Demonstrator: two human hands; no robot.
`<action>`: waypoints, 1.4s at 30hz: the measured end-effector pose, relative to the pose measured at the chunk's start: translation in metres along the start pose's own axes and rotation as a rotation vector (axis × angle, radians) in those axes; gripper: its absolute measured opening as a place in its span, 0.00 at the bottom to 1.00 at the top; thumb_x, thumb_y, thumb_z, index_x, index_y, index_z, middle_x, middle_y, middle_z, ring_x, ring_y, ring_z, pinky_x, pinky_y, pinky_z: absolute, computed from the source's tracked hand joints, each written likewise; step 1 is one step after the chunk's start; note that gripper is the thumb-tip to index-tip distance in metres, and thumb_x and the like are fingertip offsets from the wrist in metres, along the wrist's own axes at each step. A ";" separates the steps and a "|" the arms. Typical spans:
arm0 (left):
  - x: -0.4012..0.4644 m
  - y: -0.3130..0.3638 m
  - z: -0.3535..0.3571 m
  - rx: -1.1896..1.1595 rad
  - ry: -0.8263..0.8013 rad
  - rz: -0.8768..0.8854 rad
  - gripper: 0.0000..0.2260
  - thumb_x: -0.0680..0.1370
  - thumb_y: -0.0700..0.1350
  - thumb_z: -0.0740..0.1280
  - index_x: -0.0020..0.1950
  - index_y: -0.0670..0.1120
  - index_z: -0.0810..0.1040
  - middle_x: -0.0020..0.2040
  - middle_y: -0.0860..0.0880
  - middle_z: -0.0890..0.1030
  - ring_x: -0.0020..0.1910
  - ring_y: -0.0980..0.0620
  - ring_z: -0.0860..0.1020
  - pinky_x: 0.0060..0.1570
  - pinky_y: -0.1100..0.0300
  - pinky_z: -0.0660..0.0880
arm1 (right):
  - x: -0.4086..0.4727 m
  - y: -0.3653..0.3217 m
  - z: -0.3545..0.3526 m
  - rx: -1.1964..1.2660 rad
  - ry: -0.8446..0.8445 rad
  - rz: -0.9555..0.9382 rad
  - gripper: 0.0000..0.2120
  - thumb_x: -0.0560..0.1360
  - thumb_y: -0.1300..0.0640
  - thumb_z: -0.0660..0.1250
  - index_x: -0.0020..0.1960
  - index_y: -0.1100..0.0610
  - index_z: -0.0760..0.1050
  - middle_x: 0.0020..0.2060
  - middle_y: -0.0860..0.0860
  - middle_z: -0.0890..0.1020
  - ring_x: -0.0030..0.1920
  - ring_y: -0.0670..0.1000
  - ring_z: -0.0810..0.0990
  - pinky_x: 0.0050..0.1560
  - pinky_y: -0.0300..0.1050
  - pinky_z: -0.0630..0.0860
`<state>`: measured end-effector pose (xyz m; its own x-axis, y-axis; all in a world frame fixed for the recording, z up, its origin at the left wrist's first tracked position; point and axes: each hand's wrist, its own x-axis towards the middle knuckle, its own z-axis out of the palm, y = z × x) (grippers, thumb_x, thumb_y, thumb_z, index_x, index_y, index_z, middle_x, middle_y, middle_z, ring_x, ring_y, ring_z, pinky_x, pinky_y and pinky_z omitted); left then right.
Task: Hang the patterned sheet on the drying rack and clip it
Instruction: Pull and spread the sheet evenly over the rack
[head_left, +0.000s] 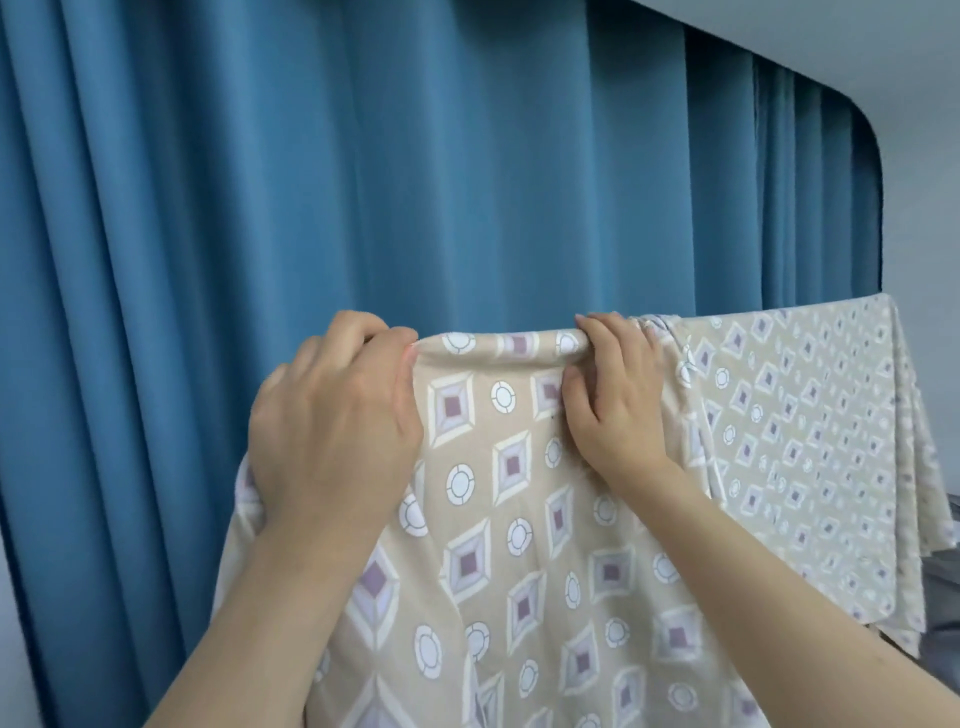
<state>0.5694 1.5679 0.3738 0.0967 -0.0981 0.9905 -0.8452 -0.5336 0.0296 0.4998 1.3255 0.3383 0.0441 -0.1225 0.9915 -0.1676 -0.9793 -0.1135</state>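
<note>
The patterned sheet (519, 493) — beige, with diamonds and circles, no readable writing — hangs folded over what is probably a hidden rail. The left hand (337, 415) and right hand (613, 395) pinch its top fold, fingers curled. Behind hangs a blue curtain (363, 182).

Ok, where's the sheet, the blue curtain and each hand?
patterned sheet (514, 519): head view, front drape.
blue curtain (311, 182): head view, middle folds.
left hand (337, 421): head view, back.
right hand (615, 395): head view, back.

Curtain (363, 182) close behind sheet (519, 519); free room above.
</note>
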 end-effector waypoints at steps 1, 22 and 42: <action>0.000 -0.001 0.002 -0.025 0.002 -0.015 0.07 0.79 0.41 0.64 0.49 0.47 0.81 0.47 0.50 0.79 0.38 0.43 0.76 0.38 0.57 0.64 | 0.000 0.002 -0.003 -0.027 0.007 0.040 0.22 0.74 0.61 0.62 0.68 0.58 0.70 0.66 0.54 0.71 0.68 0.55 0.67 0.73 0.58 0.55; 0.069 0.153 0.125 0.057 -0.499 0.169 0.11 0.78 0.47 0.57 0.57 0.46 0.72 0.56 0.46 0.75 0.56 0.42 0.73 0.50 0.51 0.67 | 0.078 0.163 -0.030 -0.008 -0.452 0.298 0.16 0.82 0.56 0.55 0.44 0.61 0.76 0.41 0.56 0.81 0.47 0.58 0.77 0.55 0.56 0.71; 0.043 0.173 0.165 0.441 -0.221 0.130 0.11 0.76 0.48 0.56 0.34 0.47 0.65 0.21 0.50 0.69 0.22 0.48 0.59 0.30 0.60 0.54 | 0.082 0.317 -0.029 -0.109 -0.226 0.126 0.21 0.74 0.50 0.44 0.30 0.61 0.64 0.28 0.56 0.69 0.33 0.61 0.70 0.38 0.54 0.66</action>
<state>0.5138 1.3330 0.3991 0.1548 -0.3375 0.9285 -0.5600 -0.8043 -0.1990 0.4219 1.0099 0.3858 0.2326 -0.2873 0.9292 -0.2905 -0.9323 -0.2155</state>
